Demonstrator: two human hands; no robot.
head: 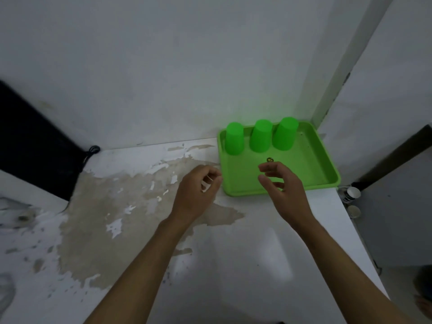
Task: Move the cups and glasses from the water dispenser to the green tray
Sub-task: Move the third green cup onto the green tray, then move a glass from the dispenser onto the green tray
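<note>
A green tray [320,160] lies on the white counter in the corner by the wall. Three green cups stand upside down in a row along its far side: left cup [234,138], middle cup [260,136], right cup [284,134]. A small dark mark [270,159] sits on the tray floor. My right hand [281,183] hovers over the tray's near part, fingers apart and curved, holding nothing. My left hand [198,190] is just left of the tray above the counter, fingers loosely curled, nothing in it. No water dispenser is in view.
The counter [131,206] has a large patch of peeled, stained surface. A dark object [30,136] with a black cord [91,152] stands at the left. Paper cups [351,194] sit below the counter's right edge. White walls close the corner behind the tray.
</note>
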